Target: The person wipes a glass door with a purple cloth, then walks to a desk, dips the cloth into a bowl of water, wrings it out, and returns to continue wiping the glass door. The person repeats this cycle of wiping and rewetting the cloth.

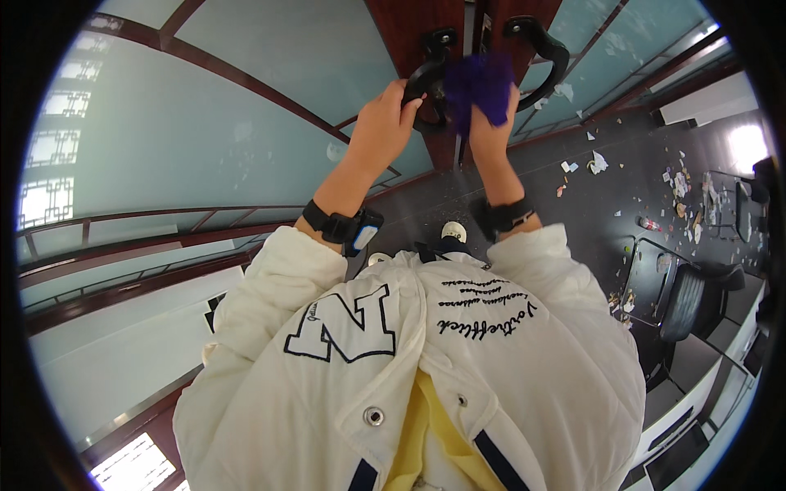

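Two dark red wooden door leaves stand before me, each with a curved black pull handle. My left hand [382,123] is closed around the left handle [425,77], its thumb along the near side. In my right hand [491,132] is a bunched purple cloth [479,89], blurred, beside the left handle near the gap between the leaves. The cloth covers most of my right fingers; whether it touches the door cannot be told. Further right, the other handle [556,67] curves out from the right leaf [528,43], partly behind the cloth and hand.
Frosted glass panels [245,123] in red frames flank the doors. Scraps of paper [597,162] and other litter are strewn over the dark floor [552,202] at right, with a plastic bottle [649,224]. Black chairs [684,301] with metal frames stand near desks [694,393] there.
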Available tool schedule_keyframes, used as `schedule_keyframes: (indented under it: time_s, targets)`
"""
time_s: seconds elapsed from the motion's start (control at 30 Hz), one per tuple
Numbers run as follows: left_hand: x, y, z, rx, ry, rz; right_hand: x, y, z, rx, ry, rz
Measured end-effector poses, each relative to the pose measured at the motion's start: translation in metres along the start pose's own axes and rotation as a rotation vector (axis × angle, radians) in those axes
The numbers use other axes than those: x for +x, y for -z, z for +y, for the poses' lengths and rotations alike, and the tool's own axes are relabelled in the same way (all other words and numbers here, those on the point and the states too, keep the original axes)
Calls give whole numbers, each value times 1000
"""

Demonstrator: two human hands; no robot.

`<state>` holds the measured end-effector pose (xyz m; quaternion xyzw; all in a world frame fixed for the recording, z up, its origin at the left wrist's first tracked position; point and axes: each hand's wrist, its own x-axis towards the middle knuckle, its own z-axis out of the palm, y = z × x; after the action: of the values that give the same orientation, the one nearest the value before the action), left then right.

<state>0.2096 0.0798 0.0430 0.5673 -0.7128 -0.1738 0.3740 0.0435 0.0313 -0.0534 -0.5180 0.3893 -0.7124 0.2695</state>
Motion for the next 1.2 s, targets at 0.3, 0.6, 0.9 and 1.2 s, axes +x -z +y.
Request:
schedule_keyframes:
  time_s: [0.3,0.6,0.9,1.2]
  targets:
    - [4,0,-11,33,-47,-52,11,-21,12,-605,393,-101]
    - [7,2,-12,47,-50,-81,-53,15,60,-408,-249,-109]
    - [-10,68,-10,-247,-81,184,54,-94,-148,-280,666,-23]
    - [-49,120,-35,-435,-226,326,-19,-155,-39,-500,430,60]
